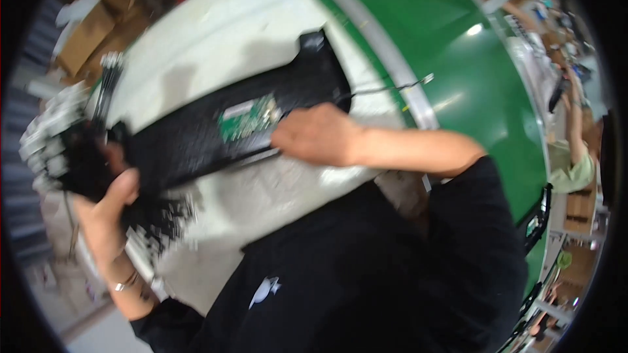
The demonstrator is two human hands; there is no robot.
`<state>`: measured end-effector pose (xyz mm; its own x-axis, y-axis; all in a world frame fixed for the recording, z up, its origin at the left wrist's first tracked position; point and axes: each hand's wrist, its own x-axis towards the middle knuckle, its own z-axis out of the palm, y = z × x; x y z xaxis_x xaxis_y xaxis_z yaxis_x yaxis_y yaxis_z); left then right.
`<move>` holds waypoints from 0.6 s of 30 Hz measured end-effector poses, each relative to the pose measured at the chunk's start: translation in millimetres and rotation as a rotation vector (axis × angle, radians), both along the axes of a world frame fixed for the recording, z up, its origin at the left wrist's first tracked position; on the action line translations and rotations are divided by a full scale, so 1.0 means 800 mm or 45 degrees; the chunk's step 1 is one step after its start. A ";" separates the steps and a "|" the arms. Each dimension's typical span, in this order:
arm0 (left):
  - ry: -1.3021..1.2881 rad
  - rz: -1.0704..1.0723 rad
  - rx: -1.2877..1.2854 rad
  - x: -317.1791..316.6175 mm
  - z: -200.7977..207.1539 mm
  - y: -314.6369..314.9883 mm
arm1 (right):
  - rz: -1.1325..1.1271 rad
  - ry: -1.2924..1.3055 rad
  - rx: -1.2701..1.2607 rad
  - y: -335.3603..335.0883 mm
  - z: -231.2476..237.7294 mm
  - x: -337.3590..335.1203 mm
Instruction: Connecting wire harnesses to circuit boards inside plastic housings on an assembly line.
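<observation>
here, left grip [116,189] around black cables [78,157], right grip [317,134] unclear beside circuit board [241,124], white shirt emblem [263,293]

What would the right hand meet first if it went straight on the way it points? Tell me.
Most likely the green circuit board on the black panel, just left of the right hand; blur and unclear depth hide whether they already touch.
</observation>
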<state>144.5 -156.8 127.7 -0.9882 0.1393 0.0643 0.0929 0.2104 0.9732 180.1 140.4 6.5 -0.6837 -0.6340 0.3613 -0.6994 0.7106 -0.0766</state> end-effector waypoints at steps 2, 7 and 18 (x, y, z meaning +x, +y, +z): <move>-0.053 -0.179 0.567 -0.005 0.029 0.008 | 0.085 0.058 -0.127 0.013 0.005 -0.005; -0.244 -0.430 1.085 -0.054 0.008 0.002 | -0.391 0.220 -0.209 0.112 0.054 0.047; -0.897 -0.226 1.049 -0.125 -0.126 0.114 | -1.632 0.311 0.275 0.423 -0.013 -0.001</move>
<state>44.8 -65.4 27.1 -0.8100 0.4567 -0.3678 -0.5740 -0.4896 0.6563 179.0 478.9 -3.8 -0.7702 0.3485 0.5342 0.4931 0.8566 0.1521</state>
